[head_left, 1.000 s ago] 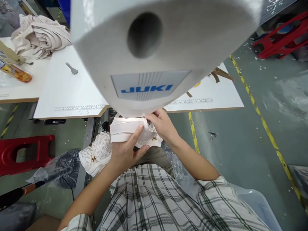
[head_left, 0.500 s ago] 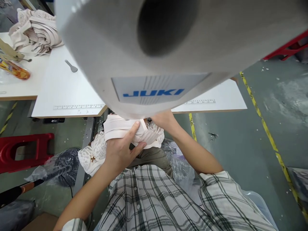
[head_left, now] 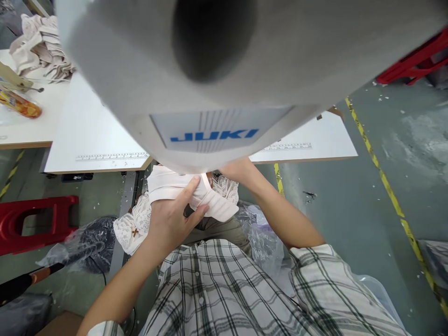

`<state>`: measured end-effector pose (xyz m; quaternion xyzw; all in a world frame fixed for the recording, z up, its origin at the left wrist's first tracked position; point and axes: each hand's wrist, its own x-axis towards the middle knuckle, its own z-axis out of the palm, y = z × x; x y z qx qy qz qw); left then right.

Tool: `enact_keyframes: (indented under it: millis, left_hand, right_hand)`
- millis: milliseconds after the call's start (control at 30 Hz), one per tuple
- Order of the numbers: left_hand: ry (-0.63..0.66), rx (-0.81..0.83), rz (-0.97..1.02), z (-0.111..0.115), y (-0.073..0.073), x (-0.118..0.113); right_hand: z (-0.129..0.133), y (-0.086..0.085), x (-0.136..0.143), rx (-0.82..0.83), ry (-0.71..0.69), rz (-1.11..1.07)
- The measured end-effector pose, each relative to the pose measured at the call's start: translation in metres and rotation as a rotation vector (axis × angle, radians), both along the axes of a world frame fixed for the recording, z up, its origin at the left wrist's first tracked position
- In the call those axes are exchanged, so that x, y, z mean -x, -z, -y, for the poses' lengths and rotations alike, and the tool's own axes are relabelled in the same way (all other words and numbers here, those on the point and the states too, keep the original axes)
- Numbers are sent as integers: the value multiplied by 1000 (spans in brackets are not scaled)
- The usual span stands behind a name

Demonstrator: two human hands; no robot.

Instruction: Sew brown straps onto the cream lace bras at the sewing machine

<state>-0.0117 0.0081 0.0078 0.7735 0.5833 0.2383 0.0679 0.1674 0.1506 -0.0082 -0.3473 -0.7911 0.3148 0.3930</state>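
A pale pink, lace-trimmed garment (head_left: 220, 208) lies in folds below the sewing machine head (head_left: 206, 156) marked JUKI. My left hand (head_left: 171, 217) grips it from the left, the thumb on top and the other fingers mostly hidden under the cloth. At the garment's upper right is my right hand (head_left: 237, 171); its fingers disappear behind the machine head, so their hold is hidden. White lace (head_left: 135, 224) with a small brown cross-shaped mark hangs to the left of my left hand, over my lap.
The white tabletop (head_left: 101, 135) has printed rulers along its front edge. A heap of pale fabric pieces (head_left: 42, 49) and an orange-coloured bottle (head_left: 21, 103) are at the far left. Red stools (head_left: 42, 200) stand on both sides; a plastic bag (head_left: 262, 233) hangs near my lap.
The garment's right end has spread down and right, showing a smooth pale flap over the lace. My left hand has shifted slightly left. The machine head appears further left, covering a small grey spoon-shaped thing.
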Motion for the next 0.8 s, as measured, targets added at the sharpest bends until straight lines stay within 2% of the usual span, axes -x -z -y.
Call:
enact_keyframes:
  millis: [233,600,800]
  left_hand:
    - [-18,21,13,-1,-1,-3]
    - [-24,-33,-50,-2,-1,-4]
    - [-25,-37,-60,-2,-1,-4]
  right_hand:
    - [0,0,3,25,24,-3]
    - [2,0,4,75,47,-43]
    - [3,1,4,48,42,-46]
